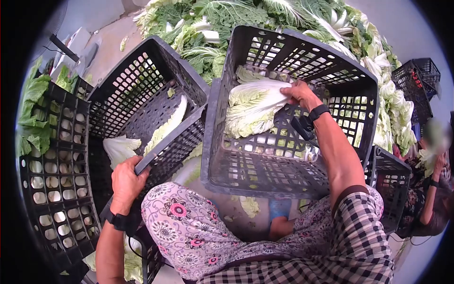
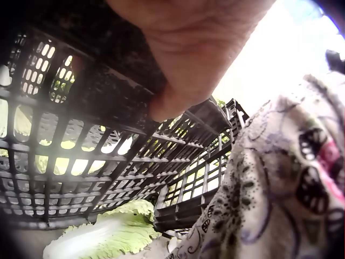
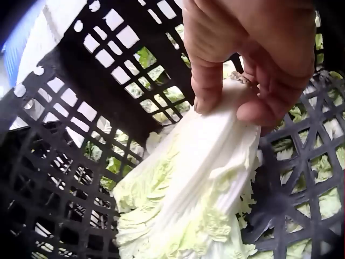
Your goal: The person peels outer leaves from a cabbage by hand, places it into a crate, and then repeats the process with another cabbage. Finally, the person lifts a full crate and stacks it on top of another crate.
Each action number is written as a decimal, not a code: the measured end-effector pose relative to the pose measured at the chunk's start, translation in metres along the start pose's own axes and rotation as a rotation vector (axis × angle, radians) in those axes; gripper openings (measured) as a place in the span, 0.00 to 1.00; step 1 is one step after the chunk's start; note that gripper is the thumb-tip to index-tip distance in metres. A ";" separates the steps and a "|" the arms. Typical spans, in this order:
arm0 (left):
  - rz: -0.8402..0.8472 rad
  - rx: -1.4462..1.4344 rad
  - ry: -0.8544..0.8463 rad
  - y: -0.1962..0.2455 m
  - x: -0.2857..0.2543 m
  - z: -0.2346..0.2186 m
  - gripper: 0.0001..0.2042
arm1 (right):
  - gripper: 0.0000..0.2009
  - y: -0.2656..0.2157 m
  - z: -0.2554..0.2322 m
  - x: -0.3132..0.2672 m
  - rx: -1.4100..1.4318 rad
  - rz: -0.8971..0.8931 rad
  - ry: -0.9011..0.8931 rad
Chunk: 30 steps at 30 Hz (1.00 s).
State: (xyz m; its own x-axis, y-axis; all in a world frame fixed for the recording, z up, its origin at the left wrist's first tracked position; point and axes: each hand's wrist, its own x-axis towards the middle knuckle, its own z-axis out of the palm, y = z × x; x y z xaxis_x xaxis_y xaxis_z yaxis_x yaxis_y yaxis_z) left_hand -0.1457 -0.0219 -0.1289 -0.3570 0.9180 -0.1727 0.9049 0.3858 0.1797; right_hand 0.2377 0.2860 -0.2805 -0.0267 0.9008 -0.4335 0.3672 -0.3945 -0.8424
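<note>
My right hand (image 1: 297,93) grips the white stem end of a napa cabbage (image 1: 253,108) inside a black plastic crate (image 1: 331,64) tipped on its side. In the right wrist view thumb and fingers (image 3: 207,81) pinch the cabbage (image 3: 199,183) against the crate's lattice. My left hand (image 1: 126,179) grips the rim of a second black crate (image 1: 127,90), which is also tilted; cabbage halves (image 1: 165,125) lie inside it. The left wrist view shows the left hand's fingers (image 2: 178,81) curled over that crate's edge (image 2: 108,140), with a cabbage (image 2: 108,237) on the floor below.
A big heap of napa cabbages (image 1: 227,23) lies behind the crates. A crate of green leaves (image 1: 42,156) stands at the left, more black crates (image 1: 418,75) at the right. Another person (image 1: 432,180) sits at the right edge. My floral-trousered knee (image 1: 189,227) is in front.
</note>
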 end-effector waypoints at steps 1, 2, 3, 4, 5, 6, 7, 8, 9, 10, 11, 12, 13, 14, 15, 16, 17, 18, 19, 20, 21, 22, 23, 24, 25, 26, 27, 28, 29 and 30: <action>-0.007 -0.001 -0.002 0.000 0.000 0.000 0.10 | 0.21 -0.008 -0.002 -0.004 -0.050 -0.034 -0.022; -0.002 0.013 0.005 -0.002 -0.001 0.001 0.11 | 0.20 -0.016 -0.004 -0.008 -0.102 -0.065 -0.044; 0.003 0.025 0.010 -0.004 0.000 0.002 0.11 | 0.22 -0.036 -0.009 -0.017 -0.253 -0.132 -0.070; 0.009 0.035 0.018 -0.005 0.000 0.002 0.11 | 0.24 -0.062 -0.015 -0.029 -0.407 -0.200 -0.094; 0.003 0.039 0.023 -0.004 -0.001 0.000 0.11 | 0.23 -0.079 -0.019 -0.040 -0.415 -0.332 -0.106; 0.022 0.037 0.036 -0.006 -0.002 0.001 0.11 | 0.24 -0.100 -0.021 -0.057 -0.520 -0.476 0.006; 0.042 0.036 0.050 -0.009 -0.002 0.002 0.12 | 0.23 -0.115 -0.027 -0.066 -0.535 -0.533 -0.016; 0.063 0.035 0.066 -0.011 -0.002 0.003 0.12 | 0.23 -0.131 -0.034 -0.075 -0.550 -0.591 -0.036; 0.052 0.028 0.058 -0.010 -0.003 0.002 0.12 | 0.23 -0.145 -0.043 -0.087 -0.520 -0.630 -0.073; 0.043 0.019 0.050 -0.010 -0.003 0.001 0.12 | 0.23 -0.159 -0.053 -0.102 -0.492 -0.669 -0.109; 0.033 0.009 0.042 -0.010 -0.004 0.000 0.12 | 0.23 -0.171 -0.063 -0.119 -0.482 -0.697 -0.098; 0.044 0.009 0.053 -0.011 -0.005 -0.001 0.12 | 0.24 -0.186 -0.071 -0.144 -0.489 -0.710 -0.091; 0.056 0.011 0.063 -0.011 -0.006 -0.002 0.12 | 0.25 -0.196 -0.083 -0.163 -0.465 -0.736 -0.081; 0.070 0.013 0.072 -0.012 -0.006 -0.001 0.12 | 0.26 -0.204 -0.098 -0.181 -0.441 -0.761 -0.072; 0.079 0.015 0.085 -0.014 -0.005 0.001 0.12 | 0.26 -0.212 -0.111 -0.207 -0.426 -0.795 -0.014; 0.086 0.018 0.095 -0.019 -0.003 0.004 0.12 | 0.27 -0.217 -0.126 -0.231 -0.411 -0.827 0.042; 0.095 0.019 0.103 -0.021 -0.002 0.006 0.13 | 0.27 -0.222 -0.143 -0.249 -0.367 -0.876 0.054; 0.090 0.011 0.109 -0.022 -0.002 0.005 0.13 | 0.27 -0.226 -0.160 -0.268 -0.320 -0.923 0.066; 0.087 0.003 0.114 -0.024 -0.002 0.005 0.14 | 0.25 -0.232 -0.170 -0.295 -0.287 -0.957 0.135; 0.082 -0.002 0.115 -0.024 -0.002 0.005 0.14 | 0.23 -0.233 -0.182 -0.320 -0.251 -0.988 0.202; 0.093 0.015 0.126 -0.023 -0.004 0.003 0.15 | 0.23 -0.233 -0.212 -0.331 -0.141 -1.004 0.183; 0.093 0.005 0.151 -0.030 0.001 0.009 0.16 | 0.23 -0.230 -0.243 -0.344 -0.031 -1.014 0.170; 0.092 0.019 0.154 -0.029 0.002 0.009 0.16 | 0.22 -0.224 -0.265 -0.364 0.040 -1.041 0.213; 0.096 0.033 0.152 -0.027 0.002 0.009 0.16 | 0.23 -0.220 -0.285 -0.388 0.024 -1.046 0.241; 0.120 0.008 0.157 -0.029 0.003 0.011 0.17 | 0.23 -0.213 -0.300 -0.410 0.036 -1.054 0.272; 0.124 0.015 0.176 -0.028 0.005 0.015 0.17 | 0.23 -0.201 -0.315 -0.427 0.057 -1.070 0.299; 0.127 0.022 0.166 -0.024 0.002 0.013 0.17 | 0.23 -0.191 -0.325 -0.444 0.072 -1.037 0.346; 0.126 0.029 0.156 -0.021 0.000 0.010 0.17 | 0.23 -0.183 -0.332 -0.460 0.088 -1.005 0.388; 0.139 0.054 0.178 -0.020 -0.001 0.011 0.17 | 0.24 -0.176 -0.338 -0.474 0.102 -0.978 0.425; 0.155 0.060 0.201 -0.026 0.002 0.011 0.17 | 0.24 -0.183 -0.335 -0.493 0.098 -0.957 0.465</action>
State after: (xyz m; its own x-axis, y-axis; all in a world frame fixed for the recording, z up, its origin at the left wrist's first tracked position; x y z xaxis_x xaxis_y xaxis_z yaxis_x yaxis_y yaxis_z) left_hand -0.1674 -0.0310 -0.1444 -0.2466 0.9679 0.0494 0.9624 0.2386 0.1299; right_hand 0.4954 -0.0253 0.1948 0.1005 0.8162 0.5690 0.3040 0.5193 -0.7987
